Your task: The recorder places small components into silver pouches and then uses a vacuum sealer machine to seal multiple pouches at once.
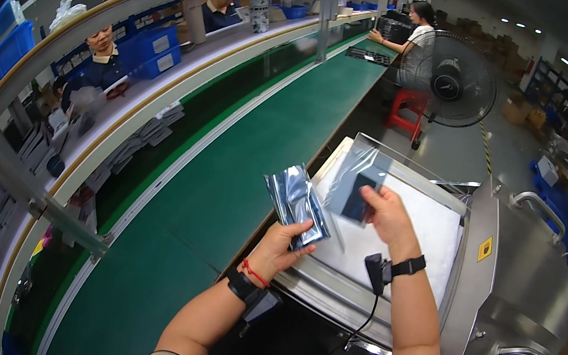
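Observation:
In front of me my left hand [283,246] is closed on a shiny silver antistatic bag [294,198], its fingers wrapped round the lower end. What the silver bag holds, I cannot make out. To the right, my right hand [388,213] pinches a clear plastic bag [369,163] with a flat dark rectangular piece showing through it. Both bags hang over the near-left part of a white pad [430,238], which lies in the bed of a stainless-steel machine [515,288]. A black strap with a small device sits on each wrist.
Left of me a green conveyor belt [215,189] runs away toward a seated co-worker [420,32]. A black fan [448,79] and a red stool [407,115] stand beyond the machine. Two more people are behind the shelving with blue bins [152,51].

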Demonstrator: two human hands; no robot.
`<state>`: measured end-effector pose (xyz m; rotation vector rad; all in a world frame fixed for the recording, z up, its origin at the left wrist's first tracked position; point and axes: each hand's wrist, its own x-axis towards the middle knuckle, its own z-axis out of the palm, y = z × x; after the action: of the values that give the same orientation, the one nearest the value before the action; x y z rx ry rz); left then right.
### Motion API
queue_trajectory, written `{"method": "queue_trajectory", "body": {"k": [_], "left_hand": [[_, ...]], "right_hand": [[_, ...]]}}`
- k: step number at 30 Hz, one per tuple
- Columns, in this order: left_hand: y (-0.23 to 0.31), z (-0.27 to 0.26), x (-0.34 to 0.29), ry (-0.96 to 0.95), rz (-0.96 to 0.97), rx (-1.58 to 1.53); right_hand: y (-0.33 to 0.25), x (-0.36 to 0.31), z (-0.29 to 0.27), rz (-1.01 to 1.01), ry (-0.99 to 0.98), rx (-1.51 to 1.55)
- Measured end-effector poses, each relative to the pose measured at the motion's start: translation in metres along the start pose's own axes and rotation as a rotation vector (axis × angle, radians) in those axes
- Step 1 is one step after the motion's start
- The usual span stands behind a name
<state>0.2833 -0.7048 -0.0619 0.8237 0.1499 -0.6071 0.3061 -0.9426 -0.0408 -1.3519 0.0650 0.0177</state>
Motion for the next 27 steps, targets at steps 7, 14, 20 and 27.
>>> {"method": "queue_trajectory", "body": {"k": [7, 14, 20, 27], "left_hand": [[-0.037, 0.014, 0.036, 0.037, -0.042, -0.05], [-0.047, -0.001, 0.045, 0.101, -0.008, -0.234], [-0.044, 0.005, 0.042, 0.05, -0.002, -0.268], [-0.041, 0.012, 0.041, 0.052, -0.014, -0.207]], "right_hand": [[0.0, 0.066, -0.057, 0.069, 0.316, 0.294], [0.023, 0.133, -0.072, 0.15, 0.348, -0.074], [0.036, 0.158, -0.051, 0.102, 0.386, -0.075], [0.029, 0.157, -0.043, 0.139, 0.557, -0.546]]}}
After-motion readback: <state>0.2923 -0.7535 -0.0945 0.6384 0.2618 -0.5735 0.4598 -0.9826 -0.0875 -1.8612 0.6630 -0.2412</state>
